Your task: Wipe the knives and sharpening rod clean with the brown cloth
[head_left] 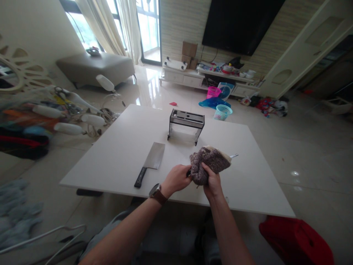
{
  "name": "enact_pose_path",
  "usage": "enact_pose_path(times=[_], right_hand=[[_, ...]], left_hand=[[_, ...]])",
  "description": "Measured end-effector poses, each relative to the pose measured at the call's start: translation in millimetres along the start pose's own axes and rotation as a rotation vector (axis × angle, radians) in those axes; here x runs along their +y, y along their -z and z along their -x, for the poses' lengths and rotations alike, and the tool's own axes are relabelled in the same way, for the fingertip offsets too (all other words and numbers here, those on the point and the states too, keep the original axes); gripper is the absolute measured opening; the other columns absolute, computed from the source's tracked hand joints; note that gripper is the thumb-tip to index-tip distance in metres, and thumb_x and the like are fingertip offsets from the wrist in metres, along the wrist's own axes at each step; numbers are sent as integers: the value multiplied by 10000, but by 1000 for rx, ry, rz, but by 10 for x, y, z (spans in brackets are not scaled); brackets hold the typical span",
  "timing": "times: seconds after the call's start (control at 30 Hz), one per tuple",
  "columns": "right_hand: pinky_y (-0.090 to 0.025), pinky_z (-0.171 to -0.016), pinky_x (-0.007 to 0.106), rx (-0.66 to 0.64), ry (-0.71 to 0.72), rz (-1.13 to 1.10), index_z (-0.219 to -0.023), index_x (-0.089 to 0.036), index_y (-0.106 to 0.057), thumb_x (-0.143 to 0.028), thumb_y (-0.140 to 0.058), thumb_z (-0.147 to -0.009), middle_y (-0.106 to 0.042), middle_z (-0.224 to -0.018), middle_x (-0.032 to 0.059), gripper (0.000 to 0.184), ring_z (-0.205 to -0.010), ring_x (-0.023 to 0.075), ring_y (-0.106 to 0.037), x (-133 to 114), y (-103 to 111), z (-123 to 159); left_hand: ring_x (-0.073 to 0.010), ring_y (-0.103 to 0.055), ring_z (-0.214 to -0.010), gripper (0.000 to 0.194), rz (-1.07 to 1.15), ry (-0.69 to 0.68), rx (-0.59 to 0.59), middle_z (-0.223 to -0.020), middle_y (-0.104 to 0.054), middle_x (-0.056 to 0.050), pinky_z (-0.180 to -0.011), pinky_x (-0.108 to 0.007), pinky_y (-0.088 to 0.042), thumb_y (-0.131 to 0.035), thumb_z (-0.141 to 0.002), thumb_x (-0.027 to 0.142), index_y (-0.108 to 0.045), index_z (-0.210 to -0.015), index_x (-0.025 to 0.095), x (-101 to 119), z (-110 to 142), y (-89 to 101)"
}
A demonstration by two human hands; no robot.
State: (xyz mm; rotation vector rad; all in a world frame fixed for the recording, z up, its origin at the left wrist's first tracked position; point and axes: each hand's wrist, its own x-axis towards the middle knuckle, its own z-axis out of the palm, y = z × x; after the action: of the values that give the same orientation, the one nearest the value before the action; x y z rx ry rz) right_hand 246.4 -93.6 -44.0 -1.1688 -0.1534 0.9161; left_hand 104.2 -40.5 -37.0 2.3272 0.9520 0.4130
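Note:
My left hand (pixel 178 179), with a watch on its wrist, is closed round a dark handle that mostly hides in the fist. A brown-grey cloth (pixel 212 160) is folded over the rest of this knife, and a thin metal tip (pixel 234 155) sticks out at its right end. From below, my right hand (pixel 213 182) grips the cloth, thumb on top. A cleaver (pixel 154 156) with a black handle lies flat on the white table (pixel 110 165), left of my hands. Beyond them stands a knife block (pixel 186 121) with a dark slotted top and see-through sides.
At the left, a lamp with white shades (pixel 68 128) comes close to the table edge. A red thing (pixel 296 239) sits by the near right corner. Past the table are a light-blue basket (pixel 223 112), a pink basket (pixel 213 92) and a low TV cabinet (pixel 182 78).

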Motion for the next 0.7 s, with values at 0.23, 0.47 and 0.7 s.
enact_pose_path(times=[0.23, 0.47, 0.7], right_hand=[[-585, -1016, 483, 5, 4, -14, -1026, -142, -783, -246, -926, -588, -812, -1041, 82, 473, -1050, 284, -749, 18, 8, -13], [-589, -1015, 478, 0, 8, 4, -1014, -142, -786, -251, -920, -603, -814, -1033, 80, 445, -1051, 284, -751, 18, 16, -19], [-597, -1010, 467, 4, 2, -2, -1015, -143, -785, -254, -924, -588, -814, -1040, 78, 462, -1044, 280, -755, 17, 10, -10]], left_hand=[[-259, -732, -854, 137, 1, -12, 6, -911, -782, -103, -693, -304, -412, -567, -897, 257, -694, -912, 208, -12, -6, -11], [-261, -730, -858, 142, -5, -4, 3, -911, -782, -99, -693, -305, -416, -566, -900, 258, -701, -917, 216, -1, -6, -13], [-252, -724, -847, 158, -27, -5, 1, -904, -777, -92, -684, -302, -404, -562, -923, 280, -706, -933, 215, 1, 2, -4]])
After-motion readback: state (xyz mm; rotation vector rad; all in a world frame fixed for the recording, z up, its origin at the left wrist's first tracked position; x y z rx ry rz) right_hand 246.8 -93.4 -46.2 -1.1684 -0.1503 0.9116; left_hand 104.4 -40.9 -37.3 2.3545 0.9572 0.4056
